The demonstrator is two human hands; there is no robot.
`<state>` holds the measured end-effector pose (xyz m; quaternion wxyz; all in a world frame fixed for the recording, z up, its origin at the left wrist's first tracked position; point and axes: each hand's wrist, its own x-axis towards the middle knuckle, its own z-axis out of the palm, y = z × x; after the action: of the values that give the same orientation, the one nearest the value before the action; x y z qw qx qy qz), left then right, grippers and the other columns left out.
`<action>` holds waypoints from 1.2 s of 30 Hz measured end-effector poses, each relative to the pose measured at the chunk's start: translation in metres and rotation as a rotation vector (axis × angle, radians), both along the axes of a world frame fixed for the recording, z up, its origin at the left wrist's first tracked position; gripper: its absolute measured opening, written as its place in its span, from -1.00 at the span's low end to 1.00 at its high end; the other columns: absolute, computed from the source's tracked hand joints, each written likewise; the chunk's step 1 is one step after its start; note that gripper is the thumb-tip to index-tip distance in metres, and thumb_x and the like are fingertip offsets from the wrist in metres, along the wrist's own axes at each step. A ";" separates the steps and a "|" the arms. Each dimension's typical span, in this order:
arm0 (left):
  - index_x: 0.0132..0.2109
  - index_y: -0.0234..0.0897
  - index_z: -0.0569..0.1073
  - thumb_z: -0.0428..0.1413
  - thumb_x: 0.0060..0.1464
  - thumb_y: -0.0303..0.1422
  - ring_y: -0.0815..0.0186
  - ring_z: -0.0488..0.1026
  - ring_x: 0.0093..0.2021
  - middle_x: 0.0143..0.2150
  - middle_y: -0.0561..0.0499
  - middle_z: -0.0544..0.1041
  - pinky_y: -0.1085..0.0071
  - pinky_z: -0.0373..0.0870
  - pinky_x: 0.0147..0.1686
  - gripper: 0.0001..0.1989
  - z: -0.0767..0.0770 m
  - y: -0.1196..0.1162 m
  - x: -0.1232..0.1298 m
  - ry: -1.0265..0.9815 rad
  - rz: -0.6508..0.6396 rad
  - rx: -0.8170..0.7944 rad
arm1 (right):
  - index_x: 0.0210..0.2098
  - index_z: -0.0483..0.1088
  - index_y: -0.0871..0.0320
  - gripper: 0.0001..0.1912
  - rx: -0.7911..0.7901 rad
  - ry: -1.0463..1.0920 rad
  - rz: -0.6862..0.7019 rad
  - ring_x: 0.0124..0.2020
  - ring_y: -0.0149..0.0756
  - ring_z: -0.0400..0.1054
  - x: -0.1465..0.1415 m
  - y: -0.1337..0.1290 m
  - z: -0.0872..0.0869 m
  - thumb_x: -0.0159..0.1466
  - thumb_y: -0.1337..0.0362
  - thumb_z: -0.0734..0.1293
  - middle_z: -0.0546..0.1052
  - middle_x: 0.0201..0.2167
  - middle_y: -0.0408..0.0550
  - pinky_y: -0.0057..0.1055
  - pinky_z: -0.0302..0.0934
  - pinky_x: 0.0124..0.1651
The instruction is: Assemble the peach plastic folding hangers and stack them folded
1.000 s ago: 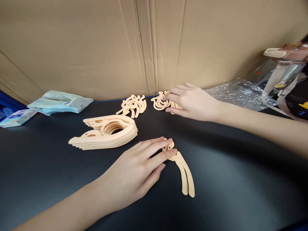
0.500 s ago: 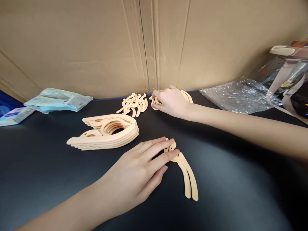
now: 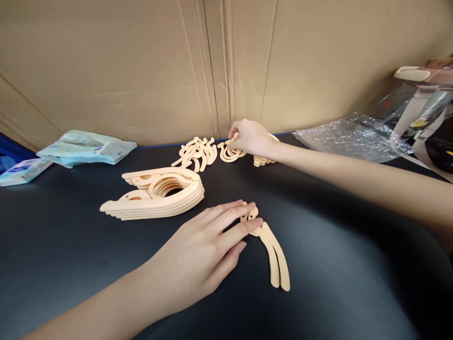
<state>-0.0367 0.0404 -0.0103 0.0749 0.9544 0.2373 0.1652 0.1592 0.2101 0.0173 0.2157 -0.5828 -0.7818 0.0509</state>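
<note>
My left hand (image 3: 208,245) lies over the upper end of some curved beige pieces (image 3: 279,259), its fingers stretched out and its fingertips resting on them. Two long arms of these pieces extend toward the front of the black table. At the back, my right hand (image 3: 249,137) is over a pile of curved beige rings (image 3: 229,155), fingers bent and pinched together at the pile. What its fingertips hold is too hidden to make out. More beige pieces (image 3: 264,161) show beneath its wrist. Beside the rings lies a heap of small hook-shaped pieces (image 3: 201,153).
A stack of folded beige hangers (image 3: 159,208) sits left of centre on the black table (image 3: 336,283). Light blue packets (image 3: 92,146) are at the back left. Crumpled clear plastic (image 3: 339,139) and a strapped bottle (image 3: 421,99) are at the right, with cardboard (image 3: 141,71) behind.
My right hand has lifted slightly and tilted, uncovering more of the rings and the pieces below its wrist. My left hand remains on the pieces in front.
</note>
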 end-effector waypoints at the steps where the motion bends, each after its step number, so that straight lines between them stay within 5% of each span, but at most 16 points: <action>1: 0.28 -0.17 0.32 -0.08 0.35 -0.49 0.28 0.22 0.37 0.37 0.04 0.34 0.29 0.26 0.32 -0.58 0.000 0.000 0.000 -0.001 0.000 0.000 | -0.20 0.51 0.19 -0.75 -0.008 0.021 -0.006 -0.22 -0.15 0.47 0.001 0.002 -0.001 0.10 0.32 0.44 0.60 -0.26 -0.01 -0.28 0.25 -0.16; 16: 0.28 -0.16 0.32 -0.10 0.37 -0.48 0.31 0.20 0.38 0.37 0.07 0.33 0.31 0.23 0.32 -0.60 0.001 0.000 0.000 -0.007 0.000 0.013 | -0.30 0.38 0.16 -0.82 0.075 0.297 0.013 -0.20 -0.21 0.48 0.003 -0.003 0.010 0.11 0.48 0.37 0.58 -0.30 -0.09 -0.30 0.30 -0.13; 20: 0.27 -0.17 0.32 -0.11 0.39 -0.47 0.31 0.21 0.38 0.36 0.06 0.35 0.32 0.22 0.32 -0.61 0.000 0.000 0.000 -0.012 0.009 0.012 | -0.34 0.32 0.13 -0.79 0.107 0.406 0.112 -0.27 -0.27 0.49 0.008 -0.012 0.018 0.11 0.52 0.37 0.55 -0.39 -0.14 -0.33 0.32 -0.15; 26: 0.24 -0.18 0.36 -0.10 0.39 -0.45 0.29 0.25 0.35 0.33 0.04 0.39 0.31 0.25 0.30 -0.64 0.000 -0.001 0.000 -0.031 0.010 0.023 | -0.35 0.33 0.13 -0.80 0.020 0.484 0.307 -0.38 -0.35 0.45 0.028 -0.069 0.026 0.13 0.50 0.41 0.53 -0.45 -0.20 -0.37 0.27 -0.27; 32: 0.14 -0.20 0.42 -0.07 0.39 -0.46 0.28 0.38 0.24 0.23 0.00 0.47 0.33 0.36 0.19 -0.71 -0.001 0.000 0.002 -0.086 0.008 0.056 | -0.28 0.34 0.11 -0.86 -0.257 0.452 0.380 -0.36 -0.40 0.42 0.055 -0.145 0.009 0.23 0.30 0.40 0.52 -0.35 -0.19 -0.43 0.30 -0.27; 36: 0.08 -0.19 0.46 -0.03 0.38 -0.45 0.27 0.47 0.13 0.16 -0.02 0.51 0.33 0.43 0.08 -0.75 -0.002 0.001 0.003 -0.119 0.024 0.074 | -0.27 0.27 0.06 -0.86 -0.316 0.337 0.401 -0.36 -0.44 0.38 0.061 -0.174 -0.001 0.26 0.41 0.32 0.49 -0.34 -0.23 -0.46 0.25 -0.30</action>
<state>-0.0335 0.0411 -0.0122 0.0515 0.9420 0.2377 0.2312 0.2207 0.0359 0.0165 0.2349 -0.4265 -0.8169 0.3093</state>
